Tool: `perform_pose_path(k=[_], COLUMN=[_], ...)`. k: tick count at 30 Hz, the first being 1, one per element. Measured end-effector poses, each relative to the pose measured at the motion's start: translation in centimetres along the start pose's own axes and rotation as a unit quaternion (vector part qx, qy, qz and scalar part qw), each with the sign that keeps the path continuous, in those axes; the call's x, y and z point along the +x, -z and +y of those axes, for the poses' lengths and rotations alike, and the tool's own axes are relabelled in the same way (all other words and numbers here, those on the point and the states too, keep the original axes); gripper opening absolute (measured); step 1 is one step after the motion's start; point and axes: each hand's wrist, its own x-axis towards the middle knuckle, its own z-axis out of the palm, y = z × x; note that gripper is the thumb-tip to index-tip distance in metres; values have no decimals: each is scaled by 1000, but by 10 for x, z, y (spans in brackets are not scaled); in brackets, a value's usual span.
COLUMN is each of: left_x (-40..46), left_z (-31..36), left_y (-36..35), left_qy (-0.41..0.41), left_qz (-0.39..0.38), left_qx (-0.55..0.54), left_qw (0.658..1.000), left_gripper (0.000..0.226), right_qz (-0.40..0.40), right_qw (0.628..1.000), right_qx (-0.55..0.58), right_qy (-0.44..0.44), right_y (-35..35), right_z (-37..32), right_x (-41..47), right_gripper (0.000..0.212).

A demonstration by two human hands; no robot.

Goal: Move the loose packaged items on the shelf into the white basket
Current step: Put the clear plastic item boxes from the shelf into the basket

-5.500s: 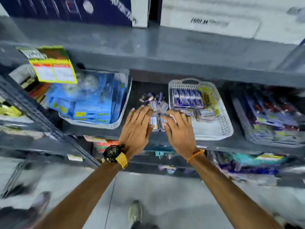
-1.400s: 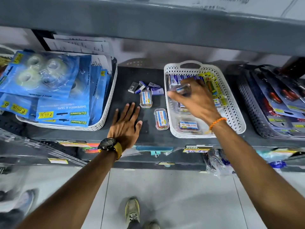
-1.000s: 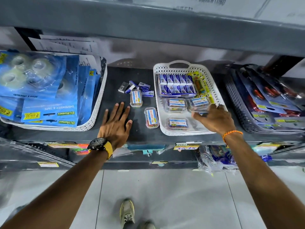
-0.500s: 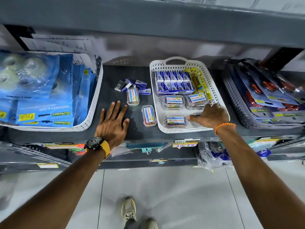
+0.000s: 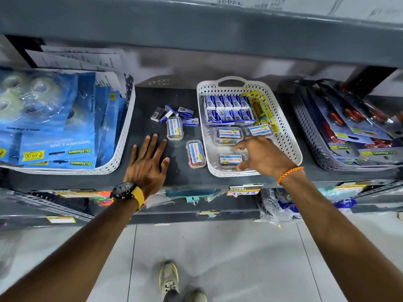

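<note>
1. Clearly the white basket is the biggest task thing: stiff perforated plastic with a loop handle at the far end, light enough to slide. It holds a block of blue boxes marked "Kangaro" beyond the right fingertips.
2. Next come two loose clear tubs on the shelf: the nearer tub lies between the two hands, the farther tub just beyond the left fingertips. Their labels read "Maruti Mart". Judging by looks, they are light, rigid and slick; pinching the long sides should hold best.
3. Smaller still, the little staple boxes lie scattered past the farther tub. They look light, easily crushed cardboard, best scooped several at once.
4. The left hand lies flat on the shelf, fingers spread, holding nothing.
5. The right hand hangs over the basket, fingers loosely curled apart beside a tub already inside; it grips nothing.
6. Packs in the left bin read "D'Homes", "Dispenser & Tape", "69.00".
</note>
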Motion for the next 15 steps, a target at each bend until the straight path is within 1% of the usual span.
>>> perform_pose_path(k=[3,5,15], left_x=[1,1,0], left_z=[-1,0,-1], left_y=[0,0,0], left_qy=[2,3,7], left_qz=[-2,-2,-4], left_qx=[2,3,-1], left_qw=[1000,1000,1000], left_gripper=[64,64,65], right_qz=[-22,-23,-1], right_qw=[1000,1000,999], right_qx=[3,7,43], right_qy=[-4,-8,-9], right_y=[-5,-5,-8], right_z=[-3,-4,-1], right_x=[11,14,19], right_gripper=[64,62,62])
